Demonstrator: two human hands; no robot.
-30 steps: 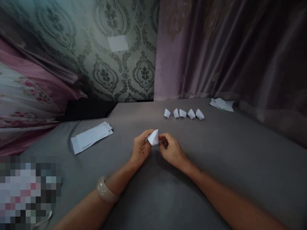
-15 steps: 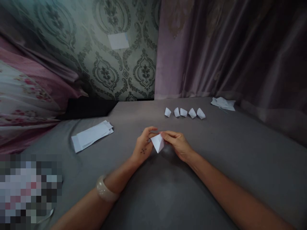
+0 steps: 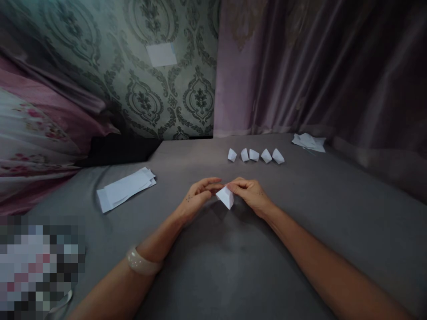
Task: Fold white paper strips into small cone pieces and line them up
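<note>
A small white folded paper piece hangs point-down between my two hands, just above the grey cloth surface. My left hand pinches its upper left edge with fingertips pressed together. My right hand grips its upper right edge with curled fingers. A pale bangle circles my left wrist. Behind my hands, several finished white folded pieces stand in a row.
A stack of white paper strips lies at the left. More white paper scraps lie at the far right by the purple curtain. Patterned wallpaper is behind, and floral bedding rises at the left.
The folded piece has been turned over from point-up to point-down. Both hands shifted slightly right and away from me, still holding it.
</note>
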